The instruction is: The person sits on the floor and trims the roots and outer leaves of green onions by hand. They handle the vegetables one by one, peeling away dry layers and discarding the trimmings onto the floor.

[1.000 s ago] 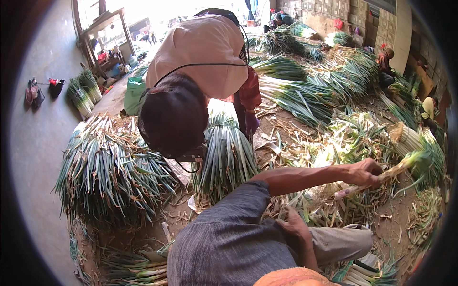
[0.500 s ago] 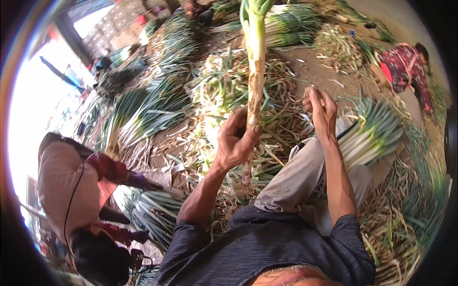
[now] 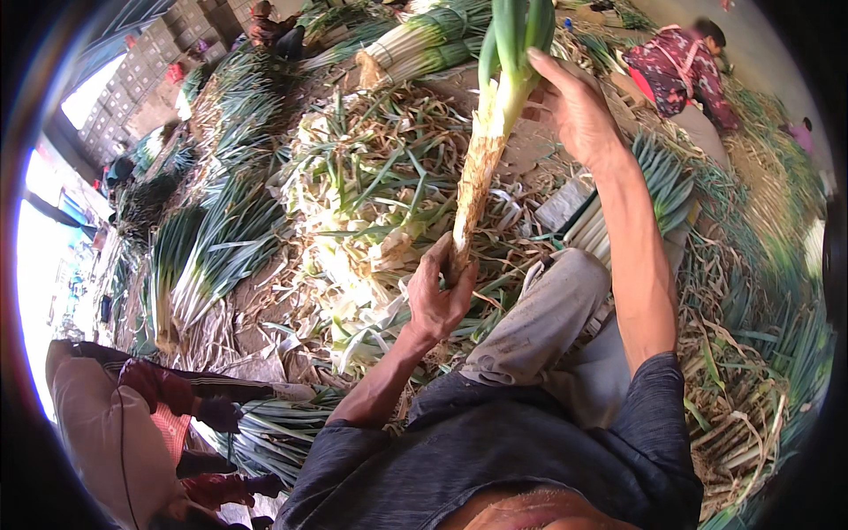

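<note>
A thick green onion (image 3: 481, 163) slants up in front of me, its shaft wrapped in dry, brownish outer skin and its green leaves reaching the top edge. My left hand (image 3: 439, 300) is closed around its lower end. At the upper end, my right hand (image 3: 576, 110) is beside the fork of the leaves, fingers apart and close against the stalk. Some of those fingertips are in shadow behind it. Below and beyond the onion spreads a heap of pale peeled skins and leaf scraps (image 3: 362, 265).
Green onion bundles lie at the right past my knee (image 3: 579, 278), at the back (image 3: 424, 44) and at the left (image 3: 216, 252). A bent-over person (image 3: 110, 433) works close at my left. Another person (image 3: 676, 75) crouches at the far right. Onion leaves (image 3: 760, 371) cover the right side.
My right hand has risen from above my knee to the onion's leaf fork, its fingers opening. The onion now tilts rightward, and my left hand grips its lower end. The view has shifted.
</note>
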`<state>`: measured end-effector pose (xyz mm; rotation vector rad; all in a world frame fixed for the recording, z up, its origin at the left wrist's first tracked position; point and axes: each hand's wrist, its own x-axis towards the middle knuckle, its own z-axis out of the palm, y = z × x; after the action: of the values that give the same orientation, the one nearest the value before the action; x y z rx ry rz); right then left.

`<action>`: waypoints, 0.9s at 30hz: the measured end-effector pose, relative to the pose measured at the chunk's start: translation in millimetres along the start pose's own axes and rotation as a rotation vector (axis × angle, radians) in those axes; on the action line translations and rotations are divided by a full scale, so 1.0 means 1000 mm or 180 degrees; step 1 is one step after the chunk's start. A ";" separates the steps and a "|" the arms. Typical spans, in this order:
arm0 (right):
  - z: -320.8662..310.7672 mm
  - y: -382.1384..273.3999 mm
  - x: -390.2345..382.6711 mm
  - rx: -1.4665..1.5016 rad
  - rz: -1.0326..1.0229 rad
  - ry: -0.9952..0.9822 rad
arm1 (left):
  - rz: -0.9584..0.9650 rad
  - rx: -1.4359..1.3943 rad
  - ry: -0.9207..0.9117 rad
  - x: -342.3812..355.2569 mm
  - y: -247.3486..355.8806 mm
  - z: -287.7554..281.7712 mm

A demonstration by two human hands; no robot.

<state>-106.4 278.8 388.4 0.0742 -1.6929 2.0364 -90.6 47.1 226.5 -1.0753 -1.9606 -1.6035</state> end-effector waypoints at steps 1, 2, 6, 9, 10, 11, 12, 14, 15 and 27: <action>0.002 -0.001 -0.001 -0.0119 0.0052 0.0042 | 0.0149 0.0104 0.0067 -0.003 -0.002 0.004; 0.002 0.000 0.000 -0.0237 0.0108 0.0079 | 0.0292 0.0213 0.0142 -0.006 -0.004 0.008; -0.007 0.011 0.005 0.0240 0.0356 0.0569 | 0.0627 0.0703 0.0074 -0.024 -0.026 0.016; -0.006 0.020 -0.001 0.0026 0.0066 0.0594 | 0.0761 0.0829 0.0093 -0.022 -0.036 0.027; -0.004 0.023 -0.006 -0.0033 0.0037 0.0606 | 0.0446 0.0639 -0.0068 -0.022 -0.037 0.030; -0.003 0.024 -0.008 -0.0043 0.0113 0.0728 | 0.0132 0.0445 -0.0228 -0.019 -0.036 0.031; -0.003 0.027 -0.011 -0.0105 0.0163 0.0844 | -0.0160 0.0232 -0.0391 -0.013 -0.033 0.033; 0.000 0.031 -0.018 -0.0262 0.0256 0.1052 | -0.1313 -0.0262 -0.0681 0.011 -0.016 0.044; 0.007 0.033 -0.022 -0.0427 0.0596 0.1197 | -0.1403 -0.0551 -0.0629 0.022 -0.019 0.054; -0.034 0.081 -0.039 -0.0358 -0.0024 0.2336 | -0.1337 -0.1728 -0.0818 0.071 -0.025 0.108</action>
<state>-95.5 289.1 293.6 -0.6249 -1.3109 1.6528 -136.3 170.6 231.1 -1.1554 -2.0665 -2.4324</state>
